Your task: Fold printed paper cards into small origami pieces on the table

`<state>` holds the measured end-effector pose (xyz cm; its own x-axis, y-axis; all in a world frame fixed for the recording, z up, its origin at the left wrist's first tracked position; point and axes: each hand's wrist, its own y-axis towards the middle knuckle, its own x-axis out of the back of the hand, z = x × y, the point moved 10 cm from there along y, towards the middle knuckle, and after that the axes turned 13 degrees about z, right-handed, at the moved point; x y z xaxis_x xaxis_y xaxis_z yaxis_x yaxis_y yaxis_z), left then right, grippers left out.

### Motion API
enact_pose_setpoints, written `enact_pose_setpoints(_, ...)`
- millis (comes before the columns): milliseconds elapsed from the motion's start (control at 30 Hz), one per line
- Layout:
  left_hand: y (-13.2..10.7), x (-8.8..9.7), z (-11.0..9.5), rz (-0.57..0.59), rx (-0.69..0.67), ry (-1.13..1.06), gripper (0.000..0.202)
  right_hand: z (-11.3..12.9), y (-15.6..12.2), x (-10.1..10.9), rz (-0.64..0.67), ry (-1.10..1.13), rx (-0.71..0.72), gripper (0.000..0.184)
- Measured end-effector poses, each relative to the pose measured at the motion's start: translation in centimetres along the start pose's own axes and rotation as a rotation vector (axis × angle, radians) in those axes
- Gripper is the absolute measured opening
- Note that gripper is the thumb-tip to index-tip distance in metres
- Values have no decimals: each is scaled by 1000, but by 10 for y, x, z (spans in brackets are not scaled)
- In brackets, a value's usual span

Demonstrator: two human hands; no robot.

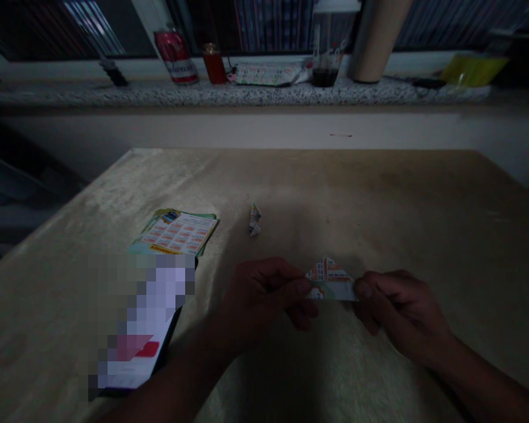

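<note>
Between my two hands a small folded piece of printed paper (330, 282) is held just above the table. Its upper part comes to a blunt point, and a pale strip runs along its lower edge. My left hand (273, 294) pinches the left end between thumb and fingers. At the right end, the thumb and fingers of my right hand (397, 305) are closed on it too. Farther back on the table lies a small folded paper piece (255, 220), printed in a similar way. Both paper ends are covered by my fingertips.
A stack of printed cards (176, 232) lies left on the table (379, 194). Nearer me is a phone (145, 329) with a lit, partly blurred screen. On the granite sill (255, 94) stand a red can (176, 56), a red jar (214, 63) and a cup (330, 47).
</note>
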<state>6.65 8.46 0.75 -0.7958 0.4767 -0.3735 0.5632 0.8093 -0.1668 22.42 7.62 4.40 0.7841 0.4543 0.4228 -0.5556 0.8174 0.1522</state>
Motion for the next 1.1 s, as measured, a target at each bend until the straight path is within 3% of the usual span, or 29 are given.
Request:
enact_pose_setpoints(200, 3, -6, 6, 68, -1, -87, 16, -11, -7, -7, -1, 251, -44, 48)
enact_pose_setpoints(367, 4, -5, 7, 37, 48, -20, 20, -16, -9, -7, -47, 400, -52, 46)
enact_pose_setpoints(533, -8, 5, -10, -119, 24, 470, 50, -17, -4, -1, -72, 369, -52, 51)
enact_pose_setpoints(633, -16, 2, -29, -178, -92, 894, 47, -22, -2, 1, -94, 321, -106, 53)
enact_pose_setpoints(733, -21, -13, -45, -170, -276, 1174, 35, -27, -1, -2, -80, 307, -141, 55)
enact_pose_setpoints(867, -23, -28, -52, -128, -403, 1332, 25, -31, -1, -5, -69, 300, -169, 54)
enact_pose_setpoints(1100, -22, -30, -46, -97, -385, 1398, 27, -15, 5, -4, -14, -13, -129, 48)
